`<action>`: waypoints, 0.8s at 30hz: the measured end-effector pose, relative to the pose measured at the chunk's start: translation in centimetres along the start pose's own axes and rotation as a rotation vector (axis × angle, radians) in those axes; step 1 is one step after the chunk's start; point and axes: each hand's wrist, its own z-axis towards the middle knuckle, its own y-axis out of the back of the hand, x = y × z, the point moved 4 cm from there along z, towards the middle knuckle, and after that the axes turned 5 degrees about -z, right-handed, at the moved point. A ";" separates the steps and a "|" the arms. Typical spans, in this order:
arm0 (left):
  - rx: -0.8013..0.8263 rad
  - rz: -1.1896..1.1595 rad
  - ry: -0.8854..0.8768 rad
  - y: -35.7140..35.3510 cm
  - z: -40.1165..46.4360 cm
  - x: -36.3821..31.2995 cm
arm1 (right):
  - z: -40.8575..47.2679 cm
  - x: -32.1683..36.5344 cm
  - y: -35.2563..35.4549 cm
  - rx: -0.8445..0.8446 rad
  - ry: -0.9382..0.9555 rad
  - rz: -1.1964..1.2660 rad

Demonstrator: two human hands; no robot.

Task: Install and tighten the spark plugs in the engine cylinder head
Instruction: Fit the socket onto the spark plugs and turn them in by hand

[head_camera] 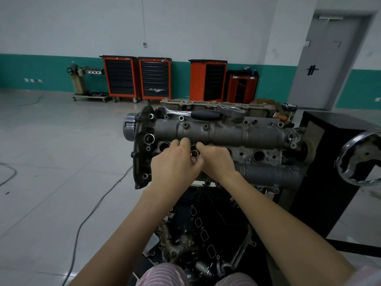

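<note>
Above grey floor tiles, left hand (175, 162) and right hand (216, 159) pinch a socket (194, 154) over the cylinder head (226, 133).

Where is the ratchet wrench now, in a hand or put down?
Put down. The ratchet wrench lies flat on top of the cylinder head, behind both hands, and no fingers touch it.

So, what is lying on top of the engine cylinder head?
A ratchet wrench with a black handle lies on the cylinder head. Both hands, left hand and right hand, cover one plug hole; what sits in it is hidden.
</note>
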 end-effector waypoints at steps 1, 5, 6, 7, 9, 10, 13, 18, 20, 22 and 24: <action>0.005 -0.006 0.034 0.0 0.0 0.1 | -0.1 0.2 0.4 -0.053 0.022 -0.011; 0.038 0.006 0.111 0.0 0.0 0.0 | -0.3 0.4 1.7 -0.259 0.041 0.074; 0.031 0.021 0.108 0.0 0.1 -0.1 | -0.3 0.4 1.7 -0.271 0.034 0.085; 0.020 0.038 0.103 0.1 0.2 -0.1 | -0.3 0.5 1.8 -0.261 0.021 0.083; -0.009 0.055 0.086 0.2 0.0 -0.1 | -0.3 0.4 1.4 -0.211 0.017 0.077; -0.025 0.045 0.070 0.3 -0.2 -0.1 | -0.3 0.3 1.1 -0.164 0.020 0.090; -0.058 0.012 0.010 0.6 -0.4 -0.2 | -0.1 0.1 0.3 0.010 -0.027 0.068; -0.066 -0.080 0.028 0.3 -0.7 0.2 | -0.2 0.5 0.7 -0.077 0.020 -0.013; -0.071 -0.108 0.062 0.0 -1.1 0.2 | -0.3 0.6 0.8 -0.146 0.037 0.009; -0.059 -0.110 0.101 -0.3 -1.3 0.2 | -0.5 0.5 0.7 -0.192 0.042 0.030; -0.051 -0.080 0.122 -0.4 -1.1 0.3 | -0.5 0.4 0.7 -0.192 0.047 0.015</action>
